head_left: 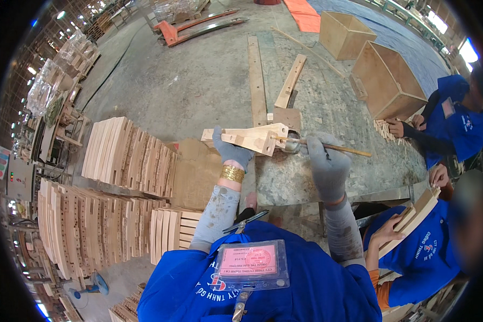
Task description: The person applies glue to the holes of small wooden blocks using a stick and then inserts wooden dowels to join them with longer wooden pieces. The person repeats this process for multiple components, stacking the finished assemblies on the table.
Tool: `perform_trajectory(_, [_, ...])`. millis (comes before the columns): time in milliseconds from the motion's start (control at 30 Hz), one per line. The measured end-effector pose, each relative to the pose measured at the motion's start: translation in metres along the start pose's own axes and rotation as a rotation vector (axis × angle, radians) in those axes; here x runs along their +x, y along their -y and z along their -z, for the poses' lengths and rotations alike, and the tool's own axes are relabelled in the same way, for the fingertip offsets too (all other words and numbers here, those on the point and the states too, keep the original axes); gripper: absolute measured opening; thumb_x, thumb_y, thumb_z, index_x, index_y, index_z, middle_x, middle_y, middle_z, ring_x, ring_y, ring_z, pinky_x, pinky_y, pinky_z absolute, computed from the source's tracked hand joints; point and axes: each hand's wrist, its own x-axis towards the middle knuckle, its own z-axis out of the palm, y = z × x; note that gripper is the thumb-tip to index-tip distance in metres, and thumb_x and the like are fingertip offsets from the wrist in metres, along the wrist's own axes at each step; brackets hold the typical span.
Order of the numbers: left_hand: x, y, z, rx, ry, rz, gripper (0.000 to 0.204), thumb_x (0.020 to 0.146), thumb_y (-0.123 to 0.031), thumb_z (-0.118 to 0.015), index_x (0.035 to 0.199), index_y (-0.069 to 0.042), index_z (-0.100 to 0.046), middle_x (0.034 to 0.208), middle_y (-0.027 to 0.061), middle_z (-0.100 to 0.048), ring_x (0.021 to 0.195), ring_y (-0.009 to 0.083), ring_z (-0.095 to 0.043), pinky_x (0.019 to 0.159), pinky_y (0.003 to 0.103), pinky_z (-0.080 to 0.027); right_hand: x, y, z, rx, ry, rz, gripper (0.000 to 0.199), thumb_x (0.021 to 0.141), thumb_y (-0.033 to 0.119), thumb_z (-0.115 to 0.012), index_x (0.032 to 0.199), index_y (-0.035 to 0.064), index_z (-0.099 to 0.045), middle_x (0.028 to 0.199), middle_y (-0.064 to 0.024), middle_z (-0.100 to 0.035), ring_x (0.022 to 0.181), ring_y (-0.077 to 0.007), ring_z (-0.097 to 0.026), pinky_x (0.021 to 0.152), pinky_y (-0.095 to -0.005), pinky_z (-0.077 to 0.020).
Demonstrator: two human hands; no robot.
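My left hand [234,152], in a grey glove, is closed around a few pale wooden pieces [255,138] with drilled holes at their right ends. My right hand [327,167], gloved too, grips a thin wooden stick [358,152] between its fingers. The stick's left tip meets the end of the nearest piece, close to a hole; whether it enters the hole I cannot tell. Just behind that tip stands a small round metal cup [292,145], partly hidden by the stick. A brown block [287,117] lies on the worktable [316,121] beyond the pieces.
Stacks of wooden parts [129,158] stand at the left. A long strip [256,80] and a drilled slat [291,80] lie farther back. Plywood boxes [389,80] and a dowel pile [389,131] are at the right, near two co-workers. A pallet jack [193,28] stands far off.
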Motion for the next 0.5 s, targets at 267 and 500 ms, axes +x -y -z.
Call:
perform_trajectory(267, [0.002,0.0,-0.002,0.006,0.032,-0.032,0.084,0.074,-0.06,-0.048,0.134,-0.007,-0.025,0.13,0.0193,-0.034,0.117,0.0381,-0.038,0.096,0.052,-0.035,0.0,0.001,0.004,0.278,-0.194,-0.247,0.016,0.085,0.004,-0.051,0.08,-0.0068,-0.062,0.068,-0.009,-0.065,0.061,-0.0137,-0.063,0.055,-0.0221,-0.0493])
perform_trajectory(500, [-0.002,-0.001,-0.006,0.03,0.049,-0.037,0.085,0.073,-0.06,-0.048,0.135,-0.007,-0.024,0.131,0.0193,-0.033,0.118,0.0384,-0.038,0.096,0.053,-0.034,-0.005,-0.001,0.013,0.071,-0.064,-0.07,0.009,0.081,-0.001,-0.053,0.083,-0.0029,-0.061,0.077,-0.0093,-0.064,0.064,-0.0161,-0.064,0.054,-0.0226,-0.0505])
